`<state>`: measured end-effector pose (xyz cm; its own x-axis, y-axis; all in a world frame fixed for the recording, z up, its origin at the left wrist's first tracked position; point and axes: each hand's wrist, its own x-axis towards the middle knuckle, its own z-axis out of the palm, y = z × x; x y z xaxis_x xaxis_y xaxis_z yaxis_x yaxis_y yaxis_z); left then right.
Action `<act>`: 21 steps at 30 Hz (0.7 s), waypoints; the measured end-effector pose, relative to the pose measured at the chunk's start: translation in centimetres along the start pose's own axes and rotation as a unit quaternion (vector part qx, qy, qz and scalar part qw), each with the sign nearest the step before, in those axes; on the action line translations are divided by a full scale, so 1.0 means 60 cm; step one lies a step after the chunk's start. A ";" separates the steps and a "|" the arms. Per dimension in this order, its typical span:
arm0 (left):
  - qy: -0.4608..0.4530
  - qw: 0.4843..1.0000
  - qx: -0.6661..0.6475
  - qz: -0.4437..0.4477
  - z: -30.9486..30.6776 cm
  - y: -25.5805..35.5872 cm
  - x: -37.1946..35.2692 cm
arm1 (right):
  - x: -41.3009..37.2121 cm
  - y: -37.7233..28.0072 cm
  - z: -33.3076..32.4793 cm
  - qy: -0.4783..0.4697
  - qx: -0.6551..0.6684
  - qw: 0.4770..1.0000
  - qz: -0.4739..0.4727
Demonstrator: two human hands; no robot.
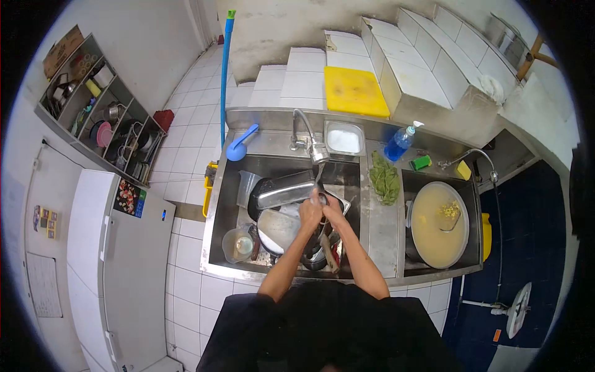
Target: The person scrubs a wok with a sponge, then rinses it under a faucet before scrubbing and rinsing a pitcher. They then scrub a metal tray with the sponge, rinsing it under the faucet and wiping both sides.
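Observation:
Under the running faucet [318, 152], my left hand [310, 214] and my right hand [334, 209] are close together, fingers curled. Something small and dark between them is mostly hidden, and I cannot make out its kind. Water falls onto them from the spout. Below lies the left sink basin [224, 214], full of dishes. A long metal pan [286, 190] rests just left of my hands, above a pale flat board or tray [279, 230]. A clear plastic container [238, 245] stands at the lower left. A wooden handle [329, 254] sticks out near my right forearm.
A blue dipper [237, 149] and a tray of white stuff [344, 137] sit behind the basin. Right of it are a green cloth [384, 178], blue soap bottle [398, 144], green sponge [421, 163] and a large tub of cloudy water [427, 232]. A yellow board [356, 92] lies behind.

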<state>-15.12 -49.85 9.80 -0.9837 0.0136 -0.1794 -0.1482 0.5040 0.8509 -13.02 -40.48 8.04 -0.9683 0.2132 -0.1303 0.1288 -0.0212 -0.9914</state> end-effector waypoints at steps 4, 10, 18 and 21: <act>-0.089 0.991 0.048 0.092 0.005 0.002 -0.030 | 0.046 0.011 0.003 0.118 -0.061 0.988 -0.074; -0.083 0.985 -0.002 0.149 -0.010 0.008 -0.049 | 0.077 0.031 -0.003 0.158 0.083 0.983 0.046; -0.076 0.979 0.161 0.104 -0.055 0.043 -0.024 | 0.074 -0.032 0.026 0.130 0.408 0.887 0.171; -0.097 0.980 0.088 0.151 -0.049 0.030 -0.019 | 0.074 -0.010 0.020 0.095 0.497 0.850 0.146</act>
<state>-14.59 -51.51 13.02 -0.9397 0.3400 -0.0375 0.1833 0.5930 0.7841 -17.65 -40.69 8.05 -0.8616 0.2086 -0.4628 0.0223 -0.8952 -0.4450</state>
